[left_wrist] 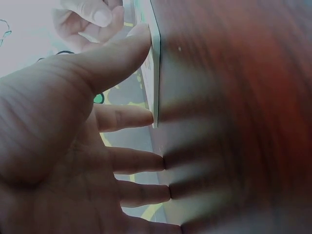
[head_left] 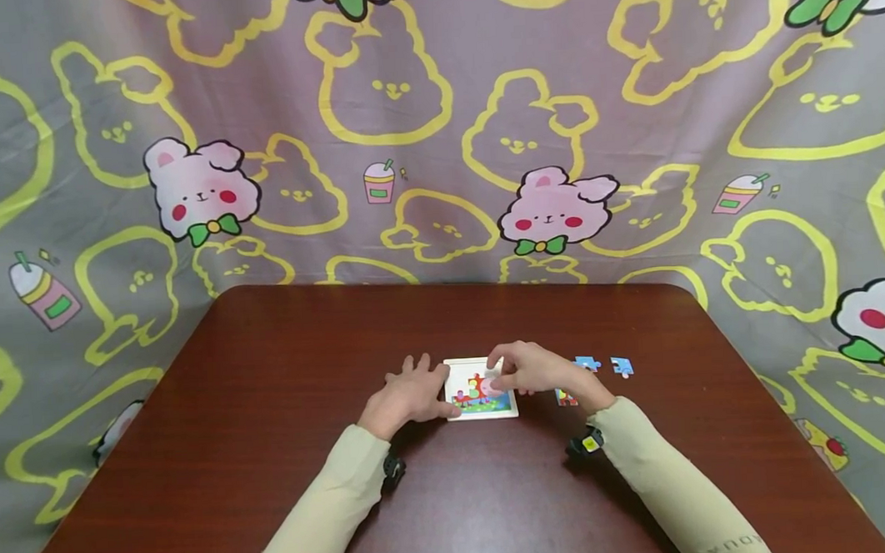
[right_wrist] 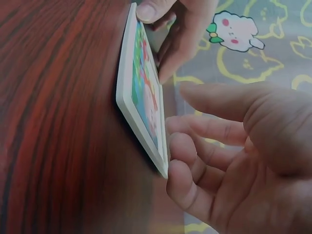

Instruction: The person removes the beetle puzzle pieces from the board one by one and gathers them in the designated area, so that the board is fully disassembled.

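Note:
A small white-framed jigsaw puzzle (head_left: 482, 403) lies on the table, its lower part filled with a colourful picture and its upper part showing bare white. My left hand (head_left: 417, 392) rests at the puzzle's left side with fingers spread. In the left wrist view its thumb (left_wrist: 139, 36) and index fingertip touch the frame, while the other fingertips reach down to the tabletop. Over the right side of the puzzle hovers my right hand (head_left: 531, 367), its fingers loosely bent. The right wrist view shows the thumb (right_wrist: 209, 97) apart from the fingertips, with nothing between them.
To the right of the puzzle, two blue jigsaw pieces (head_left: 586, 364) (head_left: 622, 366) lie on the brown table (head_left: 303, 342). Another multicoloured piece (head_left: 566, 398) is partly hidden by the right wrist. A patterned cloth (head_left: 422, 169) hangs behind the table.

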A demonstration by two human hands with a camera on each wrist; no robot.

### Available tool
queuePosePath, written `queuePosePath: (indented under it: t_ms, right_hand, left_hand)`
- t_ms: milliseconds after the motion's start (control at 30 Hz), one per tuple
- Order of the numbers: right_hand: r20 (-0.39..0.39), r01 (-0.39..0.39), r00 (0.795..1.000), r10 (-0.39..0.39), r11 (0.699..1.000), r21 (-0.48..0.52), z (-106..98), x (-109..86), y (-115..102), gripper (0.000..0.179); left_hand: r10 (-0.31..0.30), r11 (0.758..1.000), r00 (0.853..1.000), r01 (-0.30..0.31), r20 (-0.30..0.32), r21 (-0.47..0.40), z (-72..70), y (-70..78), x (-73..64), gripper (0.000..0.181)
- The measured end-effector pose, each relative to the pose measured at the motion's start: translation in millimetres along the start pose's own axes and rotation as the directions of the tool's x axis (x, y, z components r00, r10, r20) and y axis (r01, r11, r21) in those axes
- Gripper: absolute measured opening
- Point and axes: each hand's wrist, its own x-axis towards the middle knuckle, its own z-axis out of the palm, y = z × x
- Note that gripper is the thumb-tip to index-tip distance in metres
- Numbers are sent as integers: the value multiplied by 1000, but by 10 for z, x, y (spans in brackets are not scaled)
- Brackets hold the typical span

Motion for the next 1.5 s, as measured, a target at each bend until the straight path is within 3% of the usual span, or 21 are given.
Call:
queuePosePath:
  t_ms: [367, 567, 800, 933, 1500]
  right_hand:
    - [4, -102, 995, 102, 994, -29, 104, 127, -64, 26]
    - [23, -121, 992, 121, 993, -1, 140, 147, -111, 27]
    - [-40, -140, 990, 139, 989, -46, 186, 202, -140, 18]
    - [-39, -159, 987, 157, 986, -44, 218, 198, -154, 20]
    - [-8, -140, 990, 140, 984, -110, 229, 178, -245, 20]
  left_hand:
    - [1, 1000, 1000, -1, 3, 2, 10, -17, 16, 77]
    - [-3, 1000, 1000, 3, 17, -7, -9, -9, 11, 79]
    - [-7, 1000, 1000, 7, 6, 2, -39, -12, 29, 79]
    - [-7, 1000, 1000, 7, 12, -3, -20, -11, 23, 79]
    - [-4, 1000, 1000, 4, 12, -11, -1, -26, 19, 79]
